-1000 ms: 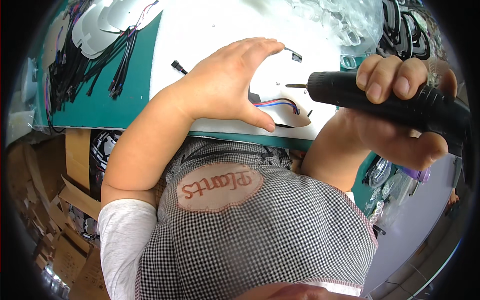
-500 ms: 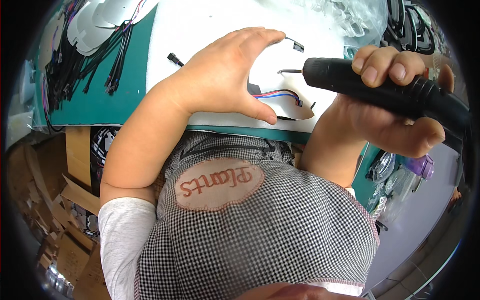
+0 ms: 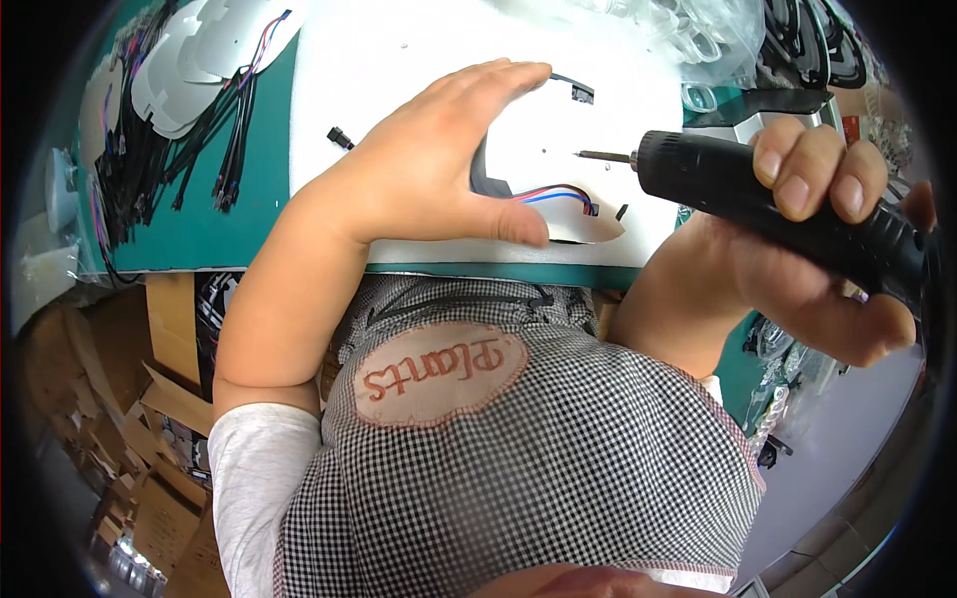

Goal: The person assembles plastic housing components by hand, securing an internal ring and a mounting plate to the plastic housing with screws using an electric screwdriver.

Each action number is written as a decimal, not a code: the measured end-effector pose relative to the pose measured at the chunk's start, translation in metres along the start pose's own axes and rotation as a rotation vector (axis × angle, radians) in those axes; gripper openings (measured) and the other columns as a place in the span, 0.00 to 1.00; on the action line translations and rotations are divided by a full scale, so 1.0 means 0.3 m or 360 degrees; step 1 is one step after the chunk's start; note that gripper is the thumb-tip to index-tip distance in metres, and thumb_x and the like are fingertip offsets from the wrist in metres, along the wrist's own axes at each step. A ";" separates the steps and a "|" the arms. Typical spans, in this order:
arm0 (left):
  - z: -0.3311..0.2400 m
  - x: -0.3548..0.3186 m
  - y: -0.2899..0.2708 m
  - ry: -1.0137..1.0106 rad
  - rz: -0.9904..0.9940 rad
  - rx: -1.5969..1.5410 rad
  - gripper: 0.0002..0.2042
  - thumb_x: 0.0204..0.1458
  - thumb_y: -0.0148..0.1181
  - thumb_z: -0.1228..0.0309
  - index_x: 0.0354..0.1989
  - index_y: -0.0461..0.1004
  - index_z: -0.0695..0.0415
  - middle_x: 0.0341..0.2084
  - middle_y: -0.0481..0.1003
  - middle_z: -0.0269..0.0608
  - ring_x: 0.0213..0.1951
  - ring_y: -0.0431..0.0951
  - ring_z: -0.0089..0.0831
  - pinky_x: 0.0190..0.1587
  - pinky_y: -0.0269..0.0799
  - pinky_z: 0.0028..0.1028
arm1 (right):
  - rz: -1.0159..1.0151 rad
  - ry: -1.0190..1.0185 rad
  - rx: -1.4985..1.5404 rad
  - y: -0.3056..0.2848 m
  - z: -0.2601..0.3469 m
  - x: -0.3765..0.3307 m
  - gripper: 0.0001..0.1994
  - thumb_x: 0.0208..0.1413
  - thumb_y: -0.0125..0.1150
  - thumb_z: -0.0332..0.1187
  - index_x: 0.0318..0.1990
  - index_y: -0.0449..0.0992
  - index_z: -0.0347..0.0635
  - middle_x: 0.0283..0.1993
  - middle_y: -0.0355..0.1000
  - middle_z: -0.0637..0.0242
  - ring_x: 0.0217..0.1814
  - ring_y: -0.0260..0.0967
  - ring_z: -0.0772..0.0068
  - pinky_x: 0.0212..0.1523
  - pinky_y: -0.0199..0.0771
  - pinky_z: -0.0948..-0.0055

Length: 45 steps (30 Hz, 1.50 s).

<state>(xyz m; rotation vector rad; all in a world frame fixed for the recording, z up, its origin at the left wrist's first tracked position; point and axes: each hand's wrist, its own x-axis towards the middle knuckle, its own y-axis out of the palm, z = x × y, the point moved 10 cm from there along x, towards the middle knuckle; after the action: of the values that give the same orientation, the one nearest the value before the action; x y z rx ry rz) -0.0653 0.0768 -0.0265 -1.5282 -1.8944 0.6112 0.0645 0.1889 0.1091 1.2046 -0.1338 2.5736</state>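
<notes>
My left hand (image 3: 439, 159) spans a white rounded panel (image 3: 558, 125) with black edging. The thumb lies at its near edge and the fingertips at its far edge, so the panel is held between them. A small dark spot, perhaps a screw or hole, shows mid-panel. Red, blue and black wires (image 3: 558, 192) end in a small connector on the panel's near side. My right hand (image 3: 807, 219) is wrapped round a black electric screwdriver (image 3: 718, 174). Its thin bit points left, a little to the right of the dark spot and seemingly apart from it.
A white foam sheet (image 3: 339, 60) lies on the green table (image 3: 269, 234). Bundled black cables (image 3: 234, 149) and pale grey plates (image 3: 164, 85) lie at the left. A black plug (image 3: 340, 138) sits beside my left wrist. Clear plastic bags (image 3: 713, 45) and black frames (image 3: 812, 45) stand far right.
The screwdriver has drawn back to the right and slightly nearer me, its bit coming away from the dark spot on the panel. My left hand keeps its place on the panel.
</notes>
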 end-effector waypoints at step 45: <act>-0.020 0.067 0.007 -0.0012 0.0135 -0.0155 0.50 0.24 0.80 0.62 0.62 0.62 0.57 0.59 0.67 0.49 0.61 0.63 0.49 0.63 0.61 0.39 | 0.0031 0.0109 0.0342 -0.092 -0.051 -0.026 0.42 0.47 0.65 0.61 0.61 0.56 0.43 0.37 0.68 0.64 0.32 0.71 0.71 0.35 0.72 0.69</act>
<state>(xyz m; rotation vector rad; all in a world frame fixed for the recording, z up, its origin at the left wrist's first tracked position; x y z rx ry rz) -0.0623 0.0966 -0.0200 -1.6774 -1.8972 0.5698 0.0661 0.2166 0.0921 1.1882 0.1501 2.6971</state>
